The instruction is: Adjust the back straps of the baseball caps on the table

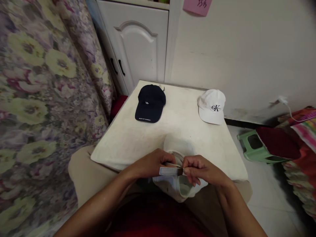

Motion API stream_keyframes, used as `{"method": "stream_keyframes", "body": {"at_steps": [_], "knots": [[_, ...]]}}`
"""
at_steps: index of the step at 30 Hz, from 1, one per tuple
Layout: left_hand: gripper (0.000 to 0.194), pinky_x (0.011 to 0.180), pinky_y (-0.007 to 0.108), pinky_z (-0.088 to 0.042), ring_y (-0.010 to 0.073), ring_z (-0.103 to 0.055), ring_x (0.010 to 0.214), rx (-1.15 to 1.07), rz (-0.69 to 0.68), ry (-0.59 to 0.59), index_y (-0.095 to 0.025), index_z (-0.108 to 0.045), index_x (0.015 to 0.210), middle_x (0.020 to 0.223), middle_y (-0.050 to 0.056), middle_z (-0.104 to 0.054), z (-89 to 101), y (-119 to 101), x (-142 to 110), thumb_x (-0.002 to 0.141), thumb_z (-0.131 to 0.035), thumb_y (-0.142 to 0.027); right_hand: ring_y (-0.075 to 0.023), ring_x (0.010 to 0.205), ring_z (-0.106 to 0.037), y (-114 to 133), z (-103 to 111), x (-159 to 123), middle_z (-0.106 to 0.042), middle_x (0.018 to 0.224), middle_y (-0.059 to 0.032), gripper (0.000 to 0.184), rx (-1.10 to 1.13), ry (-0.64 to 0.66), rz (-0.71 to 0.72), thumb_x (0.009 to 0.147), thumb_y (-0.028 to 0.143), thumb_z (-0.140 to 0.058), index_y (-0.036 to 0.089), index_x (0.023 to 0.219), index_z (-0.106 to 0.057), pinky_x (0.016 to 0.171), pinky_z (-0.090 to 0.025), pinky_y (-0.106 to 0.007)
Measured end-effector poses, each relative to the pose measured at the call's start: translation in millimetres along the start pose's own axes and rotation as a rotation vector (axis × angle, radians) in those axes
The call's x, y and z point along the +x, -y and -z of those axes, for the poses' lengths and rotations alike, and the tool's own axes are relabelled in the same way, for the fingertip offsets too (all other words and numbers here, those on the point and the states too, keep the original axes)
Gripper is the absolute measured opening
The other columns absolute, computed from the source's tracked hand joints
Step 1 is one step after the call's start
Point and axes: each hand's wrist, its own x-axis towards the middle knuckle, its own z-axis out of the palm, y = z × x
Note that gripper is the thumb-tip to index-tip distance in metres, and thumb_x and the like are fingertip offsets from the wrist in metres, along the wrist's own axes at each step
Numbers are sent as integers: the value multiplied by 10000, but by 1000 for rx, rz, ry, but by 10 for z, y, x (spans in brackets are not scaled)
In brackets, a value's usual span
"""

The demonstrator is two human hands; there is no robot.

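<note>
While my left grip [158, 163] grasps the pale cap [169, 187], my right grip [202, 168] pinches its strap [170, 171], long axis running left-right, the right nearer the strap's right end.

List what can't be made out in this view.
In the head view:
Pale off-white fabric cap: middle hidden by the left hand and right hand.
Dark navy fabric cap: white brim lettering too small to read surely.
Pink paper note: cut off by the top edge.
</note>
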Motion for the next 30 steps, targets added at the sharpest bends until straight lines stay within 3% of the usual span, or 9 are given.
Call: {"method": "stream_keyframes", "body": {"at_steps": [5, 10, 17, 30], "knots": [[225, 549, 215, -308, 94, -412, 599, -17, 10, -4, -156, -647, 715, 631, -48, -505, 36, -34, -11, 842, -643, -342, -55, 496, -451, 103, -90, -7, -528, 629, 58, 280, -75, -96, -26, 855, 432, -702, 166, 873, -616, 462, -360, -169], [412, 539, 227, -298, 99, -379, 586, -78, -30, -2, -148, -637, 707, 612, -39, -463, 157, -31, -67, 934, -514, -469, -62, 516, -428, 110, -86, -18, -531, 666, 40, 265, -117, -86, -42, 846, 431, -706, 170, 889, -681, 479, -354, -187], [423, 580, 221, -348, 110, -451, 640, -86, -72, -19, -152, -673, 791, 679, -17, -538, 154, 3, -61, 942, -495, -505, -60, 438, -347, 40, -5, -7, -450, 488, 73, 352, -144, -35, -28, 880, 501, -651, 159, 929, -715, 449, -270, -205], [410, 588, 227, -362, 116, -482, 652, -61, -57, -11, -144, -679, 825, 705, -2, -570, 139, 28, -22, 941, -499, -494, -47, 396, -283, 30, 0, 48, -412, 455, 89, 325, -88, -99, -61, 823, 468, -713, 147, 872, -728, 397, -220, -203]]}}
